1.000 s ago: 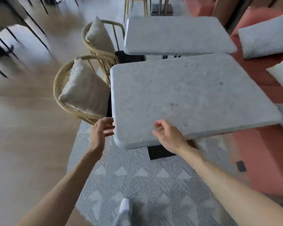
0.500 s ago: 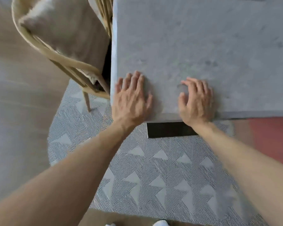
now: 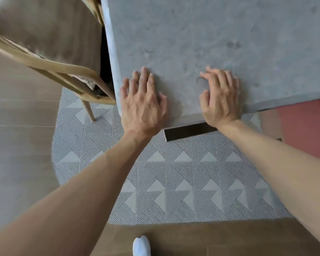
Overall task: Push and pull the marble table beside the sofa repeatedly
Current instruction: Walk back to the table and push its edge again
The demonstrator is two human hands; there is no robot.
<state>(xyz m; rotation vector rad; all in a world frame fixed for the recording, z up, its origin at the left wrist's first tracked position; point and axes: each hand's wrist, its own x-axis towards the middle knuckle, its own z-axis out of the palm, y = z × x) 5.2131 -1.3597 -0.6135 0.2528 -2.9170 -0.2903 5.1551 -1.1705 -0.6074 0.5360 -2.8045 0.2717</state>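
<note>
The grey marble table (image 3: pixel 211 37) fills the upper middle and right of the head view, its near edge running across the centre. My left hand (image 3: pixel 142 102) lies palm down on the top at the near left corner, fingers spread. My right hand (image 3: pixel 220 97) rests palm down on the top a little to the right, its heel over the near edge, fingers slightly curled. Neither hand wraps around anything. The table's dark base (image 3: pixel 188 131) shows under the edge between my wrists. The red sofa (image 3: pixel 307 126) sits just right of the table.
A rattan chair (image 3: pixel 50 69) with a beige cushion (image 3: pixel 50 28) stands tight against the table's left side. A grey patterned rug (image 3: pixel 174 172) lies under the table, on a wood floor (image 3: pixel 17 135). My white shoe (image 3: pixel 141 245) is at the bottom edge.
A second ago both hands hovered at the table's near edge; they then came down flat on the top. Since half a second ago they have stayed put, and the view has closed in.
</note>
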